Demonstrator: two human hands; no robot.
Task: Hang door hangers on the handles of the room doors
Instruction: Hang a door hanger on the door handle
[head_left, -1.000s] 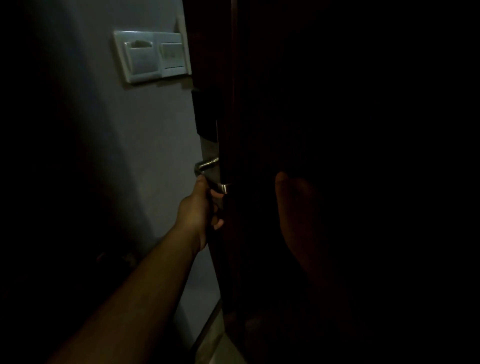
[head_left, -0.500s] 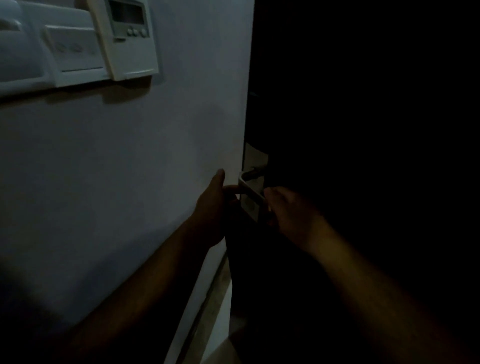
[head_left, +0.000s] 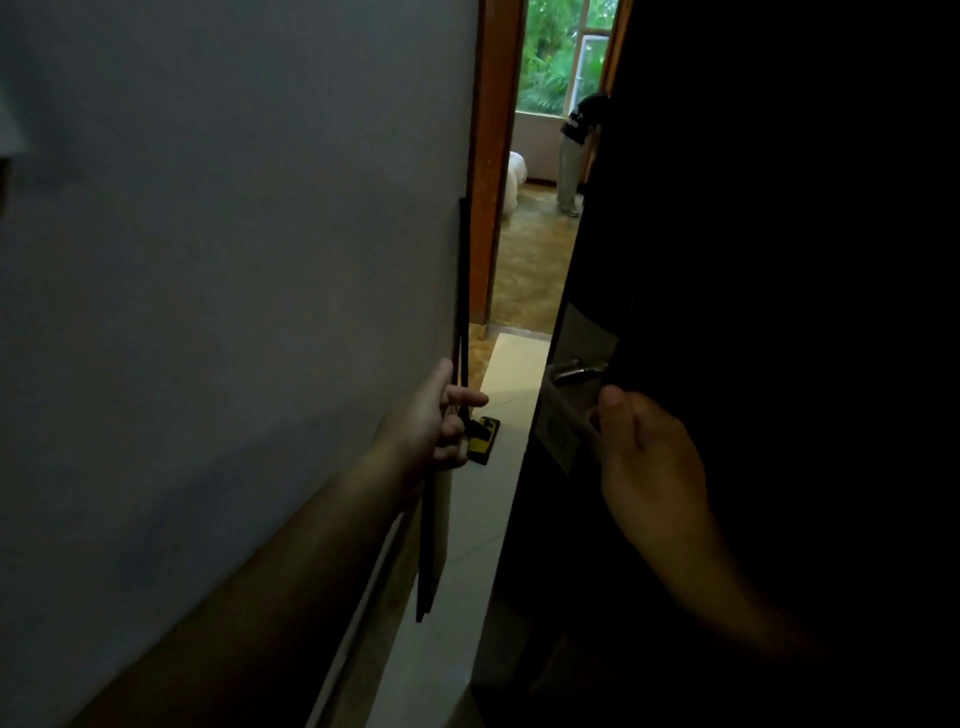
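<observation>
Door hanger (head_left: 560, 426) — a pale card with a round mark on it — is pinched in the fingers (head_left: 613, 402) of the right hand (head_left: 649, 467). The thumb lies on the card's near edge, and the other fingers curl behind it, mostly hidden. The card's top reaches up to the metal handle (head_left: 577, 370), just beneath the lever. Whether it is looped over the lever cannot be told in the dim light. The handle sits on a metal lock plate (head_left: 587, 332) at the edge of the dark door (head_left: 779, 260), which stands ajar.

The left hand (head_left: 431, 415) grips a bundle of thin dark strips (head_left: 462, 291), seen edge-on — thumb on one side, forefinger stretched across the other, lower fingers curled round. The strips run upright along the corner of the grey wall (head_left: 234, 260) and stick out above and below the hand. What they are cannot be told.

Between the two hands lie pale floor tiles (head_left: 511, 364). A small yellow-and-black object (head_left: 484, 435) rests on them, showing just past the left hand's fingertips. Above it an orange-brown door frame (head_left: 493, 156) rises beside the wall. Through the gap are a patterned carpet (head_left: 530, 260) and the corner of a white bed (head_left: 517, 174). A person (head_left: 574, 150) stands bent forward near a window (head_left: 558, 52) with green leaves outside.
</observation>
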